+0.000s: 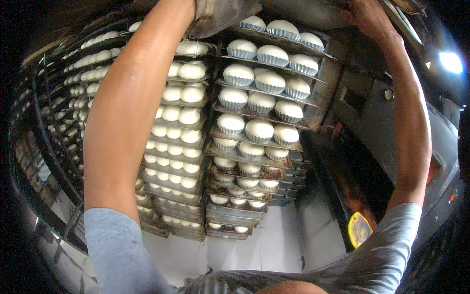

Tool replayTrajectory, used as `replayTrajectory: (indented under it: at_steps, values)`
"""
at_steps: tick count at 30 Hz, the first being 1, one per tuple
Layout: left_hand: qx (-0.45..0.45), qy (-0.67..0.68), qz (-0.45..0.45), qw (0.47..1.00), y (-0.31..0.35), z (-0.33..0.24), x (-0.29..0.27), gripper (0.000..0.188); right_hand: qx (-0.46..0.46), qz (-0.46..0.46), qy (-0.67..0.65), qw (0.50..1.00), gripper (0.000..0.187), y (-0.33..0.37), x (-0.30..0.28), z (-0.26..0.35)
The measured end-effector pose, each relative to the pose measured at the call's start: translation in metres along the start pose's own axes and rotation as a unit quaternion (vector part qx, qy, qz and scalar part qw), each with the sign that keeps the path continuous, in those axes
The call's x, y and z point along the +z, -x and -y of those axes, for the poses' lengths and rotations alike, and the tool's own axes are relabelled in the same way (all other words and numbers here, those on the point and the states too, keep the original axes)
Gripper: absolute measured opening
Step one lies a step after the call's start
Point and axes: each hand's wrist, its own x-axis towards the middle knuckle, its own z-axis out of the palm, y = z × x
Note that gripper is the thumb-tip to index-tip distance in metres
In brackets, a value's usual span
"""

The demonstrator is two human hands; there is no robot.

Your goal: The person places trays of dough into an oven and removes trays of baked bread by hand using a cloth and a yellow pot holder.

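My left arm (132,98) reaches up past the racks to the top edge. A worn grey cloth or mitt (225,18) with frayed threads covers the left hand, so its fingers are hidden. My right hand (368,18) is raised at the top right, near a dark surface; its fingers fade into shadow and I cannot make out what they touch. Between my arms, trays hold pale dough in fluted metal cups (259,131). Left of these, more trays carry rounded white dough pieces (190,116) set close together.
A dark metal rack frame (46,117) curves along the left. On the right stands a grey metal oven-like unit (374,110), with a yellow-rimmed object (360,230) below it. White floor tiles (240,255) show underneath. A bright lamp (451,62) shines at the right.
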Motion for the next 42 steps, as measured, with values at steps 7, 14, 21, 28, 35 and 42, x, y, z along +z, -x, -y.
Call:
replayTrajectory:
  at_steps: [7,14,21,28,35,42]
  values:
    - [0.029,-0.158,0.042,0.986,0.001,0.000,0.011,0.035,0.027,-0.004,0.005,1.000,0.021,0.013,-0.022,0.011]
    - [0.091,-0.336,0.091,0.933,0.021,-0.007,0.012,0.033,0.081,-0.262,-0.033,0.961,0.041,0.055,-0.014,0.030]
    - [0.188,-0.494,0.136,0.838,0.055,-0.028,0.006,0.031,0.444,-0.100,-0.775,0.438,0.068,0.065,0.041,0.021]
    - [0.264,-0.560,0.170,0.767,0.097,-0.047,0.013,0.029,0.335,-0.127,-0.853,0.380,0.047,0.040,0.003,0.027]
    - [0.309,-0.596,0.186,0.717,0.156,-0.064,0.028,0.027,0.263,-0.142,-0.819,0.490,0.028,0.062,-0.066,0.045]
    - [0.338,-0.610,0.198,0.689,0.214,-0.082,0.053,0.025,0.305,-0.179,-0.820,0.451,0.027,0.094,-0.123,0.049]
